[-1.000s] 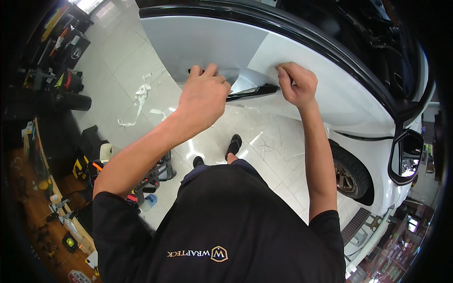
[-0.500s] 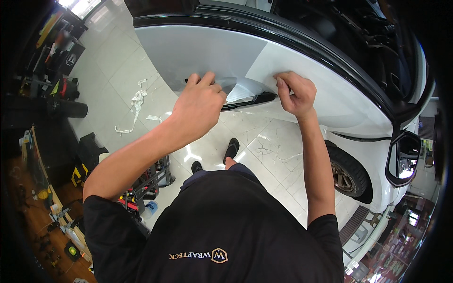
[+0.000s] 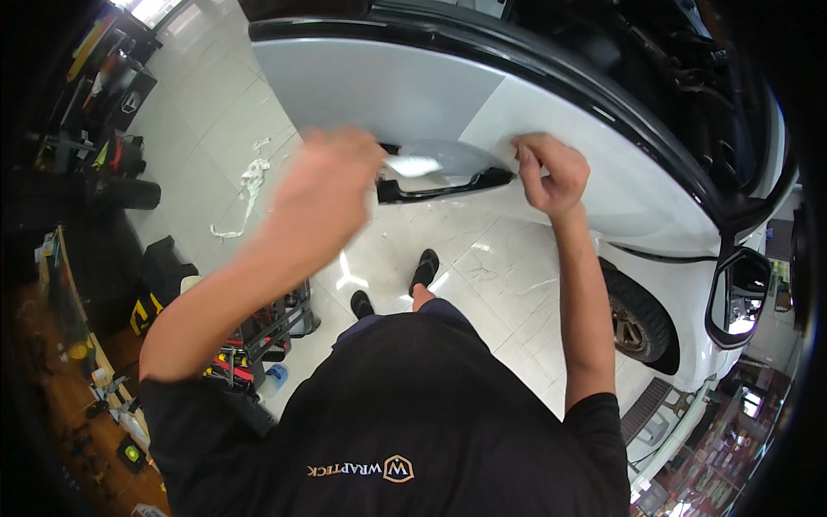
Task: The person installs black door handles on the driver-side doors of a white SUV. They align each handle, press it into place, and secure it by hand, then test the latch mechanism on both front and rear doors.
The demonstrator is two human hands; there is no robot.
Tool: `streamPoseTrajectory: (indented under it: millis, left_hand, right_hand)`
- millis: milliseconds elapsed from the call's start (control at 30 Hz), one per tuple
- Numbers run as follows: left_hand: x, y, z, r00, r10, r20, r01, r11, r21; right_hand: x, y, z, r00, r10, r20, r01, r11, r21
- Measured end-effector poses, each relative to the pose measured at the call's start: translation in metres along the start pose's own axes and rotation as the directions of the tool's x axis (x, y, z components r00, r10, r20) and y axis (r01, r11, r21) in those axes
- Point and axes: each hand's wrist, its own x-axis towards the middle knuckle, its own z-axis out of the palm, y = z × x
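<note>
A car door stands across the view in front of me, grey on its left part and white on its right, with a straight line between the two. In its lower part is a black door handle beside a shiny recess. My left hand, smeared by motion, is by the handle's left end; its fingers cannot be made out. My right hand is at the white panel just right of the handle. Its fingers are curled with thumb against forefinger, and what they hold, if anything, is hidden.
A side mirror and a front wheel are on the right. Crumpled white strips lie on the tiled floor. A tool cart stands close on my left, near a wooden workbench.
My left hand has moved a little to the left, uncovering the left end of the handle. My right hand stays curled at nearly the same place on the door.
</note>
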Motion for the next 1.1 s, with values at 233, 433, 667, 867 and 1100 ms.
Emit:
streamPoseTrajectory:
  millis: [233, 433, 667, 867, 1100]
  left_hand:
    - [-0.093, 0.020, -0.114, 0.995, -0.096, -0.002, 0.095, 0.985, 0.145]
    - [-0.241, 0.013, -0.058, 0.844, -0.523, 0.120, 0.498, 0.680, -0.538]
    - [-0.335, 0.026, 0.093, 0.482, -0.816, 0.319, 0.601, 0.043, -0.798]
    - [-0.329, 0.016, 0.112, 0.647, -0.725, 0.235, 0.552, 0.233, -0.801]
    - [-0.328, -0.012, 0.121, 0.757, -0.632, 0.163, 0.545, 0.475, -0.691]
  right_hand:
    - [0.010, 0.028, 0.014, 0.968, 0.232, -0.095, -0.214, 0.962, 0.169]
    - [0.014, 0.024, 0.023, 0.942, 0.312, -0.125, -0.281, 0.935, 0.216]
    - [0.002, -0.002, 0.012, 0.888, 0.452, -0.081, -0.420, 0.871, 0.255]
    - [0.001, -0.035, 0.032, 0.858, 0.506, -0.083, -0.487, 0.855, 0.179]
    - [-0.104, -0.088, 0.082, 0.706, 0.699, 0.115, -0.693, 0.648, 0.315]
